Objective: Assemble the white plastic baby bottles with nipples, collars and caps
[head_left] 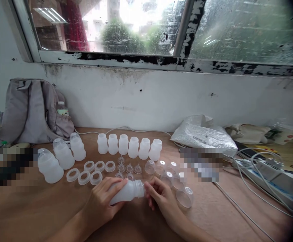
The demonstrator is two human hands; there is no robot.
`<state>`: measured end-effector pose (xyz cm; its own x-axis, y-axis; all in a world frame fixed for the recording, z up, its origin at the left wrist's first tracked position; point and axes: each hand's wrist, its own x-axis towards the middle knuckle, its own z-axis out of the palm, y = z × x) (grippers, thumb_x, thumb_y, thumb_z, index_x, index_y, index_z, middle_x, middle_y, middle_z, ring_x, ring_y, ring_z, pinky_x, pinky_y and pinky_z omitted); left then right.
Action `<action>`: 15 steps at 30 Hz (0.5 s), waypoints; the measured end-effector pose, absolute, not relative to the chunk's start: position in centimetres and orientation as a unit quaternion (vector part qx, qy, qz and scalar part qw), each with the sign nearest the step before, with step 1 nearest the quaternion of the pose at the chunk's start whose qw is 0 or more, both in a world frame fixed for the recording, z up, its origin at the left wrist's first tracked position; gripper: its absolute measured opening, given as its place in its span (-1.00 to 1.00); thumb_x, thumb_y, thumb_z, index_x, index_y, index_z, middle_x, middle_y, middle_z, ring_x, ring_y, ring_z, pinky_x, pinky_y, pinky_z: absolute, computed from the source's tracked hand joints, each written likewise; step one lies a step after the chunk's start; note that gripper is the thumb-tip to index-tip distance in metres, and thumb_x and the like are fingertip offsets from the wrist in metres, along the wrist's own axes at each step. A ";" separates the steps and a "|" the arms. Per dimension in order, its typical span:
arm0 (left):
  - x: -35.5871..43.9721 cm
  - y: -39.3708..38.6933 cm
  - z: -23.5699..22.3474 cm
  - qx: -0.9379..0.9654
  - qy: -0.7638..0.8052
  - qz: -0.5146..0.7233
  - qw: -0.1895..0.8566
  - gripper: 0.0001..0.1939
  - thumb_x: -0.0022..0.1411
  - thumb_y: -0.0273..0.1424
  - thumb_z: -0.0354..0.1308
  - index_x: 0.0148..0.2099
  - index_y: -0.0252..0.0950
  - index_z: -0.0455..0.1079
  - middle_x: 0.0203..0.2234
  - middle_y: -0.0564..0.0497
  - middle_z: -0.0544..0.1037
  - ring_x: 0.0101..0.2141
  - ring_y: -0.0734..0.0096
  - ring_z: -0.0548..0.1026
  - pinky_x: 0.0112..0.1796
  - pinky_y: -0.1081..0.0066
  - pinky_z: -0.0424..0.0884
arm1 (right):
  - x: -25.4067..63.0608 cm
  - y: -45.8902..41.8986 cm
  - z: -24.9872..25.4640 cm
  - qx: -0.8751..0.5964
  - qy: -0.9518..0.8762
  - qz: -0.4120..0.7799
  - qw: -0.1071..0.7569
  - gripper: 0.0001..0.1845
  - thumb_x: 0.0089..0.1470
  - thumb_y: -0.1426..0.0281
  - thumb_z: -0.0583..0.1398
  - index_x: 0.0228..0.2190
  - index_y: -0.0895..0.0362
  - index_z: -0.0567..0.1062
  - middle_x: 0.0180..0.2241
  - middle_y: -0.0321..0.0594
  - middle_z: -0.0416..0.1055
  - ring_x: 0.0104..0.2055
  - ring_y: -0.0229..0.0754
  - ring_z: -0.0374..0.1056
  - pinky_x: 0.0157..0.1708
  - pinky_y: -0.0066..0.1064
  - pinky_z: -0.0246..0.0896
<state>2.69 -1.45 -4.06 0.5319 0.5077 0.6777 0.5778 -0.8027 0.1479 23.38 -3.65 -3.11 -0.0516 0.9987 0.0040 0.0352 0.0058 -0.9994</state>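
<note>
My left hand (pixel 103 196) is wrapped round a frosted white baby bottle (pixel 126 192), tipped on its side with its neck to the right. At the bottle's mouth, the fingers of my right hand (pixel 163 198) are pinched together; what they hold, if anything, is hidden. Several clear silicone nipples (pixel 129 168) lie just behind the bottle. White collar rings (pixel 84 177) are grouped left of them, and clear dome caps (pixel 184 196) sit by my right hand. A row of open bottles (pixel 123 144) stands upright farther back.
Three capped bottles (pixel 63 154) stand at the left, before a grey backpack (pixel 35 111). On the right are a silvery bubble-wrap bag (pixel 204 134), a power strip (pixel 267 181) and loose white cables (pixel 244 210). A wall and window close off the back of the wooden table (pixel 48 215).
</note>
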 end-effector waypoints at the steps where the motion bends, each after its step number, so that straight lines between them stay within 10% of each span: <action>1: 2.7 -1.5 -4.1 -0.877 -0.303 -0.371 0.048 -0.56 0.09 -0.41 0.07 0.06 -0.23 0.19 -0.22 -0.09 0.43 -0.23 0.33 0.41 -0.24 0.38 0.39 | 23.4 -3.6 -3.2 -0.501 -0.524 0.502 0.471 -0.57 -0.09 0.06 0.12 -0.63 0.15 0.20 -0.73 -0.43 0.18 -0.76 -0.44 0.04 -0.77 -0.57 -0.15; 8: 2.7 -1.8 -3.9 -0.898 -0.262 -0.351 0.041 -0.51 0.06 -0.41 0.09 0.08 -0.27 0.16 -0.21 -0.12 0.42 -0.22 0.30 0.40 -0.23 0.33 0.39 | 23.6 -3.8 -3.9 -0.522 -0.558 0.473 0.438 -0.37 0.00 -0.03 -0.06 -0.86 0.13 0.09 -0.89 -0.42 -0.05 -0.81 -0.45 -0.14 -0.74 -0.49 -0.31; 15: 2.2 -1.2 -3.2 -0.881 -0.289 -0.369 0.069 -0.53 0.08 -0.41 0.09 0.07 -0.27 0.18 -0.21 -0.11 0.43 -0.23 0.33 0.40 -0.24 0.40 0.38 | 23.8 -4.4 -2.5 -0.442 -0.556 0.542 0.449 -0.69 0.00 0.12 0.06 -0.43 0.12 0.22 -0.63 -0.44 0.17 -0.74 -0.43 0.02 -0.75 -0.57 -0.16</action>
<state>2.22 -1.25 -3.25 0.5611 0.4584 0.6892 0.5598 -0.8235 0.0920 23.79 -4.39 -2.47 -0.2059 0.9784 0.0196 0.0042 0.0209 -0.9998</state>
